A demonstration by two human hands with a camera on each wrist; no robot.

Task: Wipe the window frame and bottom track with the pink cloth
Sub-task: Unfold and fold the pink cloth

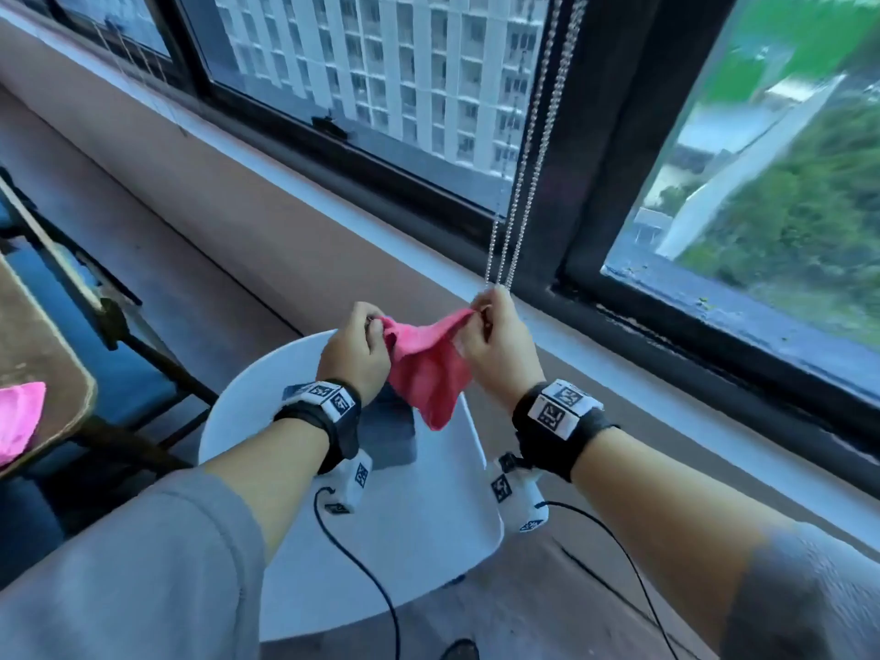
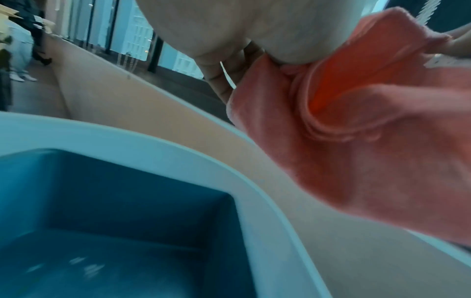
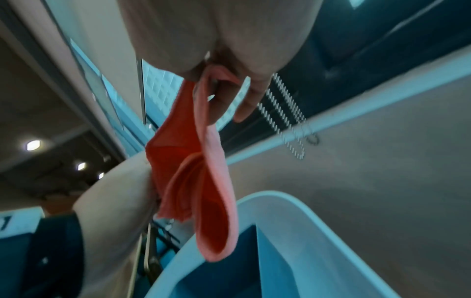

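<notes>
The pink cloth [image 1: 426, 369] hangs stretched between both hands above a white chair. My left hand [image 1: 357, 347] pinches its left corner and my right hand [image 1: 495, 343] pinches its right corner, the rest sagging down. In the left wrist view the cloth [image 2: 369, 141] fills the right side; in the right wrist view the cloth [image 3: 201, 177] droops in folds below the fingers. The black window frame [image 1: 605, 150] rises just beyond my right hand, and its bottom track [image 1: 690, 335] runs along the pale sill [image 1: 619, 388].
A beaded blind chain [image 1: 519, 183] hangs right above my right hand. The white chair [image 1: 405, 540] with a dark seat pad [image 1: 390, 435] stands below the hands. A wooden table [image 1: 43, 373] with another pink cloth [image 1: 19, 421] lies at the left. Cables trail from both wrists.
</notes>
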